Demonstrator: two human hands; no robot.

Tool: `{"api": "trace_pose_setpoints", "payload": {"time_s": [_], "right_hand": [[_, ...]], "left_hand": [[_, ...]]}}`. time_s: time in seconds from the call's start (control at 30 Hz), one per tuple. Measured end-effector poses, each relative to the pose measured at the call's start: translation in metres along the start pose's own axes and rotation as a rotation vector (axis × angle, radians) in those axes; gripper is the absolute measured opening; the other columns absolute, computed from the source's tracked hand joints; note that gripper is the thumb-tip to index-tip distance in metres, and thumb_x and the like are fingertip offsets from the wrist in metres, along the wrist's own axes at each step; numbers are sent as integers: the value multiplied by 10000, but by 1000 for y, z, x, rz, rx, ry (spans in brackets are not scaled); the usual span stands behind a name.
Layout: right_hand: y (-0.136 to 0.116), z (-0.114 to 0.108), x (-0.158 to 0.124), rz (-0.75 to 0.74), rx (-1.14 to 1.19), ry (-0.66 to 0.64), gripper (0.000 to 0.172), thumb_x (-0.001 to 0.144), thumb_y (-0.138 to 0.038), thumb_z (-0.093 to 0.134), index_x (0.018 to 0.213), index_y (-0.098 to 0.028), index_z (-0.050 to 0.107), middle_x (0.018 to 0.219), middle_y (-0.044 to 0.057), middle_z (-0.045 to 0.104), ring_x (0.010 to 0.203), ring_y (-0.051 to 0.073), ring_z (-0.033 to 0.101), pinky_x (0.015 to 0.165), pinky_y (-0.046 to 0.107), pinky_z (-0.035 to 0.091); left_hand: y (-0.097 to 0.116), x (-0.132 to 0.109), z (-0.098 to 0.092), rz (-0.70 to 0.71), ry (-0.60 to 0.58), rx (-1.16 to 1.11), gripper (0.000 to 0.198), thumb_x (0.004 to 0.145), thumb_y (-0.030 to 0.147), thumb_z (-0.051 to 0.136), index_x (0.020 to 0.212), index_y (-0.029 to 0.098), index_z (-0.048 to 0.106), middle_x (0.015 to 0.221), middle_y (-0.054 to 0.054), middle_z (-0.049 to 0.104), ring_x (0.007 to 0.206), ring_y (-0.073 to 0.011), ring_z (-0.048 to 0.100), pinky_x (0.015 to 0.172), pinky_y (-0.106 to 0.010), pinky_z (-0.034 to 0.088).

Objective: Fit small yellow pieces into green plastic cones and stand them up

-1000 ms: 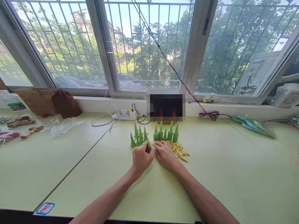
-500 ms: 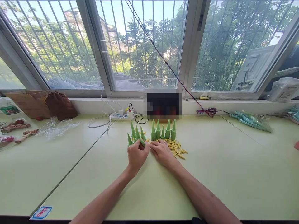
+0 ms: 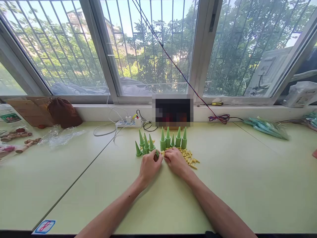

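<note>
My left hand (image 3: 150,167) is closed around a small green cone (image 3: 157,153), its tip showing above the fingers. Close beside it, my right hand (image 3: 175,161) has its fingers curled together, with a small yellow peg (image 3: 162,153) at the fingertips, partly hidden. Just beyond the left hand stand several green cones (image 3: 146,144), tips up. Past the right hand is a row of green cones on round bases (image 3: 183,142). A loose pile of yellow pegs (image 3: 188,156) spreads along the right hand's far side, partly covered by it.
A white power strip (image 3: 130,123) with cables lies by the window sill. To the left are wooden toys (image 3: 17,135), clear plastic wrap (image 3: 59,137) and a brown bag (image 3: 64,113). Teal plastic bags (image 3: 266,128) rest at the right; a marked label (image 3: 45,226) is on the table's front edge.
My left hand has moved slightly right and nearer to me with the green cone, away from the standing cones. My right hand's fingers, stretched out before, are now curled in.
</note>
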State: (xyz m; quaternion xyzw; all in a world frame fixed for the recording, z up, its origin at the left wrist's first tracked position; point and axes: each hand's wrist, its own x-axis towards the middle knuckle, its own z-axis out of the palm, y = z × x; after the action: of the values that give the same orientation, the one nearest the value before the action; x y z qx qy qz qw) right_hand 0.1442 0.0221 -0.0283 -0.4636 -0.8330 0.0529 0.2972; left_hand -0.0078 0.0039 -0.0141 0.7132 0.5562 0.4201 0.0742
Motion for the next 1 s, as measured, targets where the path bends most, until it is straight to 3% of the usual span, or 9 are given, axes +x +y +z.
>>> {"api": "trace_pose_setpoints", "payload": {"time_s": [0.33, 1.0], "right_hand": [[0, -1, -1, 30, 5, 23, 213, 885, -92, 526, 724, -176, 636, 821, 54, 658, 802, 188, 507, 785, 299, 416], [-3, 0, -3, 22, 42, 36, 169, 911, -137, 519, 828, -173, 662, 879, 73, 654, 882, 208, 513, 808, 319, 427]], "left_hand": [[0, -1, 1, 4, -124, -42, 177, 883, 301, 463, 804, 187, 573, 580, 20, 550, 514, -135, 476, 561, -254, 368], [-12, 3, 8, 44, -110, -41, 193, 901, 340, 495, 846, 183, 592, 577, 14, 605, 506, -148, 544, 561, -257, 408]]}}
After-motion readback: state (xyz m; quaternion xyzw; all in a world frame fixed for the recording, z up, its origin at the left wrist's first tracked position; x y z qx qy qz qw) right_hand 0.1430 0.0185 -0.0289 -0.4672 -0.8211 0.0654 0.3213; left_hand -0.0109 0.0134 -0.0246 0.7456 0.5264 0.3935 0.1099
